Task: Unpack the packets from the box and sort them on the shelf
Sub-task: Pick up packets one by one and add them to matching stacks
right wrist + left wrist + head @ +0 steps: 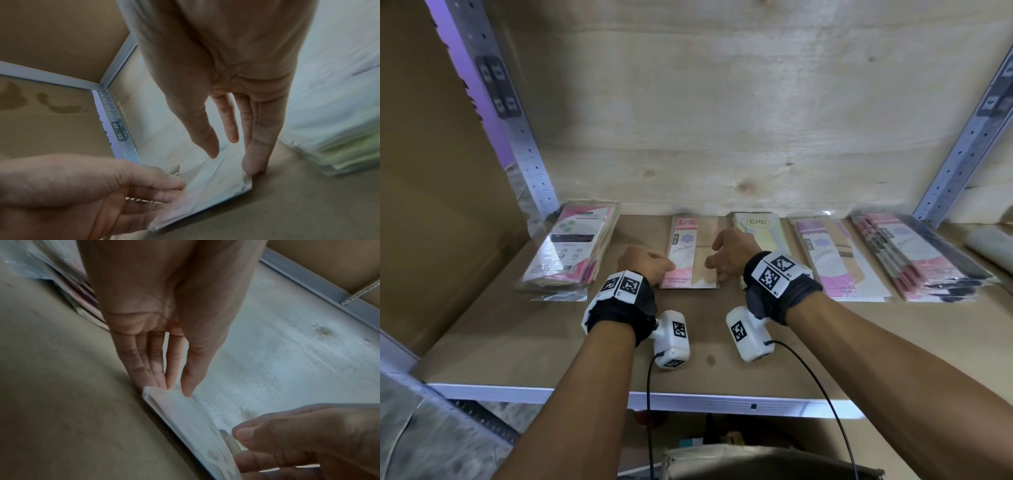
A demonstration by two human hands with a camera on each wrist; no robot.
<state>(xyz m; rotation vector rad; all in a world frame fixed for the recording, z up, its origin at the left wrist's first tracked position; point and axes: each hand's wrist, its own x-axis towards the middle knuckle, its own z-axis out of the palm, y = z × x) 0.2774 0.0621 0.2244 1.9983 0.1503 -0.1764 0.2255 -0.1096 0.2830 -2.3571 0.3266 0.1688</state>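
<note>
A pink ENE packet [693, 250] lies flat on the brown shelf board [544, 342], in the middle of a row of packets. My left hand [650, 265] is at the packet's left edge and my right hand [726, 255] at its right edge. In the left wrist view the straight fingers [158, 381] touch the packet [185, 417] at its near corner, and the thumb tip rests on top. In the right wrist view the straight fingertips [252, 168] press the packet [216, 186] at its other near corner, with the thumb hovering just above it.
A tall stack of pink and white packets [571, 250] lies to the left. To the right are a green ENE packet [763, 229], a purple and pink stack [832, 253] and a larger stack [914, 257]. Metal uprights [517, 130] flank the bay. A cardboard box [756, 459] sits below.
</note>
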